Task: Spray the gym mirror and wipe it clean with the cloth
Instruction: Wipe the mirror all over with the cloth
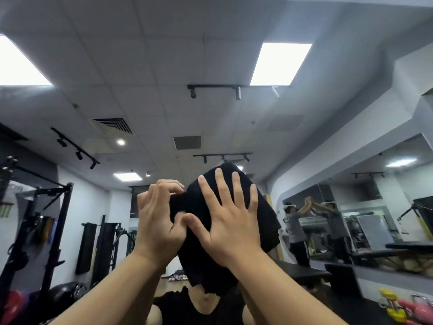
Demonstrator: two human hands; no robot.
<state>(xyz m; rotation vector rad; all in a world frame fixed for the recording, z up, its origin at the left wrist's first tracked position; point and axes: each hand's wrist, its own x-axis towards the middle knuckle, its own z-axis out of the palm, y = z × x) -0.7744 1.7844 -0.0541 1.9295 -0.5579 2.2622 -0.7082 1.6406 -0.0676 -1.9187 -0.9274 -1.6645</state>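
Racks (50, 221) of dark gym equipment stand at the left edge, with a red ball (10, 306) and a black ball (62, 293) low beside them. Nearer the middle, the person's left hand (159, 221) is raised against the mirror (164, 102), its fingers curled and pinching the left edge of the black cloth (225, 242). The cloth lies flat on the glass at the centre of the view, its lower part hanging down in loose folds. Just to the right, the right hand (230, 219) presses on the cloth with fingers straight and spread, its thumb touching the left hand's thumb. Both forearms reach up from the bottom of the view. Ceiling panels and track lights show reflected above the hands. At the far right, a second wall mirror (375, 207) reflects a person with raised arms, and yellow and pink dumbbells (398, 306) sit low in the corner.
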